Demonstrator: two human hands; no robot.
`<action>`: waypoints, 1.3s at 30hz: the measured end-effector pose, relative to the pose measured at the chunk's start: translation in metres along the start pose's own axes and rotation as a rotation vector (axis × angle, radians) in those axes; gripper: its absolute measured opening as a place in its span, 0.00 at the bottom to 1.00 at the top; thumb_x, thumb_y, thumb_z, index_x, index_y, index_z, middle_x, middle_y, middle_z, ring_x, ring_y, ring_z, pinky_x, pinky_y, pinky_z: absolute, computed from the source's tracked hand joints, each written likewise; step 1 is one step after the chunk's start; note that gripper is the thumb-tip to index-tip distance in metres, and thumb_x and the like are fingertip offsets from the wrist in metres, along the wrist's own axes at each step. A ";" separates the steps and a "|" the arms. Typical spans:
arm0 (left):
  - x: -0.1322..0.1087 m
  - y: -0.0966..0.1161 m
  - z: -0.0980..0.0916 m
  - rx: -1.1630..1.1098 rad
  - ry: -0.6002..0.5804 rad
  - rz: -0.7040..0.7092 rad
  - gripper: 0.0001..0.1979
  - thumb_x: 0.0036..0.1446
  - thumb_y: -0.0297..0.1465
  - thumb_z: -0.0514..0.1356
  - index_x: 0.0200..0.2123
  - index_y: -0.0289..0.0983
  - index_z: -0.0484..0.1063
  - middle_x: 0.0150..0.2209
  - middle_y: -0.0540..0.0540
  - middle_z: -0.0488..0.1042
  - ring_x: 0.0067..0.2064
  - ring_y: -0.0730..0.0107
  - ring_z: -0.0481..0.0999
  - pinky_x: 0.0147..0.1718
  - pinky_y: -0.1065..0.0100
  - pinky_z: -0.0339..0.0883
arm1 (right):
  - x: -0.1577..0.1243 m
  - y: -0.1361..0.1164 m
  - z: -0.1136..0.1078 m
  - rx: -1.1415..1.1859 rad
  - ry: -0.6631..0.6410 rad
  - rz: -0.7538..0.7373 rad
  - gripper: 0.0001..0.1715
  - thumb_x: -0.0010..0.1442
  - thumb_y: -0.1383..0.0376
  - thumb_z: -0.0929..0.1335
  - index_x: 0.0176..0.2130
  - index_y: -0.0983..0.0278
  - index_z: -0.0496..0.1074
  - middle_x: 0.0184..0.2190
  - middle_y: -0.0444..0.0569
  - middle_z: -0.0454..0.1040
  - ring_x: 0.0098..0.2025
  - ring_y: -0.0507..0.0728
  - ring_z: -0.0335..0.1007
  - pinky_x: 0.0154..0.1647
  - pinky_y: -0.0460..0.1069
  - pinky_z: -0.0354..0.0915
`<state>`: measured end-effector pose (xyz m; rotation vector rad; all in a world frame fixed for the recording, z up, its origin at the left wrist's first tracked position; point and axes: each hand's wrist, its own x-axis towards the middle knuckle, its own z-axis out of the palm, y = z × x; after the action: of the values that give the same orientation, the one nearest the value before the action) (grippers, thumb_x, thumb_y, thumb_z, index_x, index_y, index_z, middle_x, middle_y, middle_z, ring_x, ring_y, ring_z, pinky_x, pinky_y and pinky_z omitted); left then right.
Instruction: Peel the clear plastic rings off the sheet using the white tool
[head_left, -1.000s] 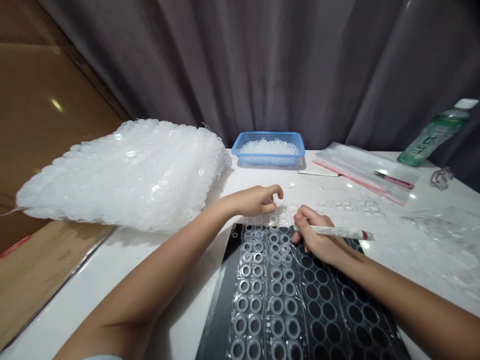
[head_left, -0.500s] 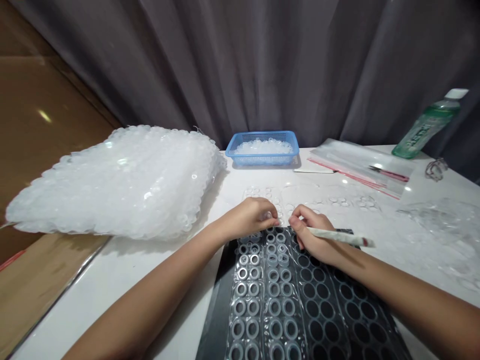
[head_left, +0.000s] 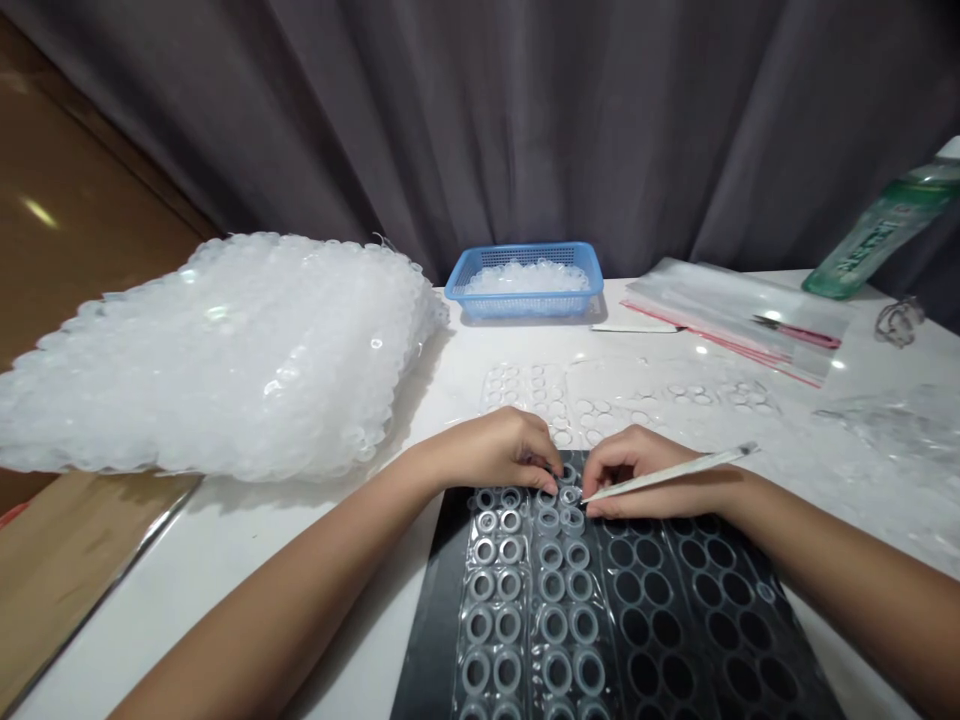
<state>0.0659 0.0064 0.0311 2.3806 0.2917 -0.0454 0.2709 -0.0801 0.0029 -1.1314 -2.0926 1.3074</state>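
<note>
On the table lies a black board (head_left: 442, 600) under clear plastic sheets with rows of round cells. In its two left columns sit translucent plastic rings (head_left: 553, 624); the right columns show bare dark circles. My left hand (head_left: 517, 450) is at the top of the second ring column, its fingers pinched; what they hold, if anything, is hidden. My right hand (head_left: 637, 475) grips a slim, pale, pointed tool (head_left: 675, 470), its tip down beside a ring near the left fingertips.
A bulging bag of clear rings (head_left: 225, 370) fills the left. At the back stand a blue basket (head_left: 525, 305) of small clear pieces and a green bottle (head_left: 877, 235). Clear bags (head_left: 720, 310) with pink-handled scissors (head_left: 806, 332) lie right of the basket. Beyond the board are clear sheets (head_left: 622, 400).
My right hand has come down nearer to me, turning the tool so its tip points at the rings. My left hand has shifted slightly, its fingertips now at the top rings.
</note>
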 end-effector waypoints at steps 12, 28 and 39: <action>0.002 -0.001 0.001 0.025 -0.014 -0.008 0.11 0.53 0.35 0.60 0.38 0.37 0.75 0.28 0.48 0.71 0.29 0.77 0.68 0.29 0.75 0.60 | -0.002 -0.007 0.004 -0.148 0.027 -0.074 0.04 0.52 0.68 0.66 0.29 0.65 0.72 0.25 0.43 0.71 0.26 0.48 0.64 0.28 0.43 0.59; 0.003 -0.002 0.003 0.016 -0.018 0.046 0.09 0.53 0.33 0.60 0.37 0.36 0.75 0.30 0.48 0.72 0.30 0.76 0.70 0.31 0.75 0.62 | -0.005 -0.020 0.002 -0.341 -0.057 -0.143 0.06 0.55 0.70 0.63 0.31 0.66 0.70 0.27 0.47 0.71 0.29 0.50 0.65 0.31 0.44 0.59; 0.004 -0.001 0.005 0.018 -0.021 0.034 0.08 0.53 0.32 0.61 0.36 0.36 0.75 0.29 0.48 0.72 0.29 0.77 0.70 0.29 0.76 0.61 | -0.006 -0.027 0.008 -0.410 -0.032 -0.081 0.07 0.58 0.66 0.63 0.31 0.66 0.69 0.28 0.47 0.69 0.30 0.51 0.65 0.32 0.45 0.59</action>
<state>0.0700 0.0049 0.0263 2.4008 0.2421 -0.0575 0.2576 -0.0956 0.0237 -1.1721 -2.4745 0.8857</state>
